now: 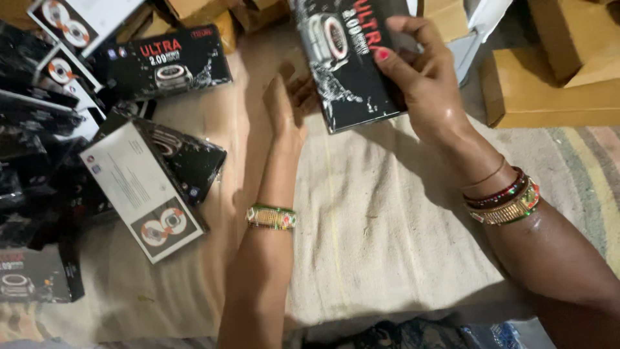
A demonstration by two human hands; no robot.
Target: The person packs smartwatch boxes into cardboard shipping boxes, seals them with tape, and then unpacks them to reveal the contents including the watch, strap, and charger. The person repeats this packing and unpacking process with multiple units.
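Observation:
My right hand point(423, 81) grips a black rectangular product box point(345, 61) printed with a watch picture, holding it tilted above the cream cloth point(381, 220). My left hand point(290, 106) is stretched out flat beside the box's lower left edge, fingers together, its fingertips partly hidden behind the box; whether it touches the box I cannot tell. Both wrists wear gold and green bangles.
A pile of similar black and white boxes point(152, 184) lies at the left, with one black box point(171, 61) further back. Brown cardboard cartons point(549, 90) stand at the upper right. A striped mat point(594, 168) shows at the right edge.

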